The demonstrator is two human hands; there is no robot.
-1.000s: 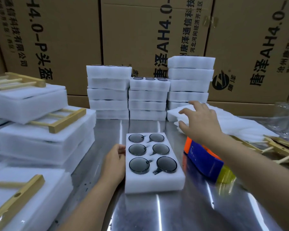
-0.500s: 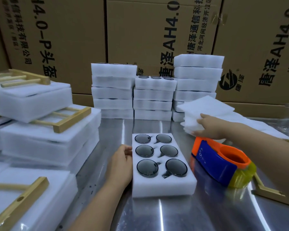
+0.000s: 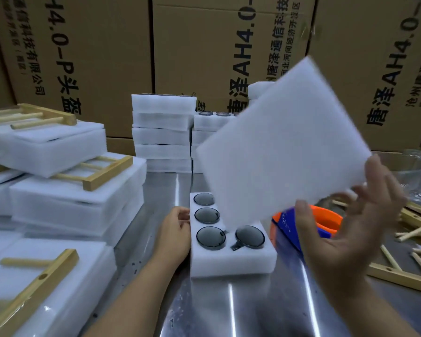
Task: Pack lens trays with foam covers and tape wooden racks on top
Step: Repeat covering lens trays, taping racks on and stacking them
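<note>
You held the foam cover (image 3: 282, 147) in the air above the lens tray (image 3: 231, 261). Your right hand (image 3: 345, 229) pinched its lower right corner, thumb in front and fingers spread behind. It hung tilted, one corner dipping toward the lenses. The tray sat near the middle of the table (image 3: 253, 307), its lenses uncovered. Your left hand (image 3: 174, 229) rested against its left wall, fingers loosely bent and gripping nothing. To seat the cover well, you probably needed to level it, match one edge to the tray's edge, then lower it flat without dragging across the lenses. The tape dispenser (image 3: 326, 220) lay just right of the tray.
</note>
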